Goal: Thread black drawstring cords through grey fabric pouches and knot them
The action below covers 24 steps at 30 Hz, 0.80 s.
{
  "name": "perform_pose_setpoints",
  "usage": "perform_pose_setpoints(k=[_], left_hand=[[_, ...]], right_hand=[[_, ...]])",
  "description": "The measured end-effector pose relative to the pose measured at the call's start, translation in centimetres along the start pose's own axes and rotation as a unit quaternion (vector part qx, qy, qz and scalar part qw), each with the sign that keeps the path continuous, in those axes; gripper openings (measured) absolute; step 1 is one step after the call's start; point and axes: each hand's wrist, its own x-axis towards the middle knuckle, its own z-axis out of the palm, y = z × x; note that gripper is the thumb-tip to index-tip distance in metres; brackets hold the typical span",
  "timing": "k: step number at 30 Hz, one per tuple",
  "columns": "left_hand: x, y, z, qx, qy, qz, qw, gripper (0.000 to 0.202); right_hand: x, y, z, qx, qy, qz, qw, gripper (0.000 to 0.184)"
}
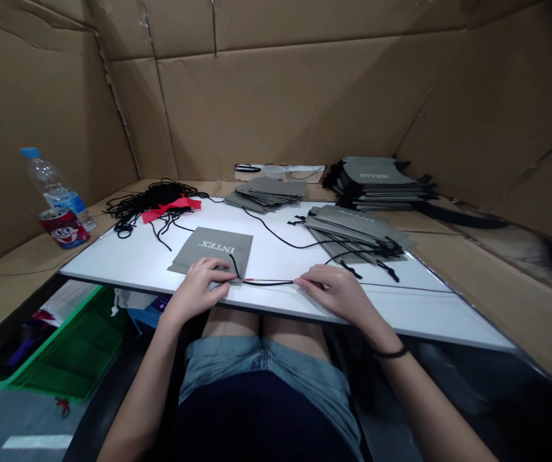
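A flat grey drawstring pouch (222,242) with upside-down white INTEX lettering lies near the front edge of the white tabletop. My left hand (203,282) is closed on its near edge, thumb and forefinger pinched by the near right corner. A short black cord end stands up from that corner. From the same corner a black cord (270,283) runs right, beside a thin line with a reddish tip. My right hand (331,289) pinches this cord between thumb and fingers. The cord's far part curves back over the table behind my right hand.
Black cords (160,196) with a red strip (172,208) lie at the back left. Grey pouches form a loose pile (266,192), a corded pile (352,228) and a tall stack (372,179). A bottle (57,186), red cup (64,229) and green crate (78,353) are left; cardboard walls (276,96) surround.
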Motion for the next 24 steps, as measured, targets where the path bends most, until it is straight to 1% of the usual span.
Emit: perform_pose_setpoints(k=[6,16,20,24], left_hand=[[0.15,-0.09,-0.44,-0.050,-0.003,0.017,0.999,0.032],[0.32,0.75,-0.26,-0.041,0.025,0.028,0.998,0.023],[0.71,0.86,-0.14,-0.048,0.032,0.043,0.997,0.021],[0.92,0.81,0.03,-0.019,0.038,0.067,0.997,0.022]], right_hand=[[0.05,-0.31,-0.28,0.013,0.023,0.003,1.000,0.027],[0.02,-0.57,-0.47,0.010,0.027,0.000,1.000,0.028],[-0.06,-0.52,-0.37,0.006,0.034,-0.006,0.999,0.027],[-0.08,-0.43,-0.31,0.006,0.045,-0.016,0.999,0.027]])
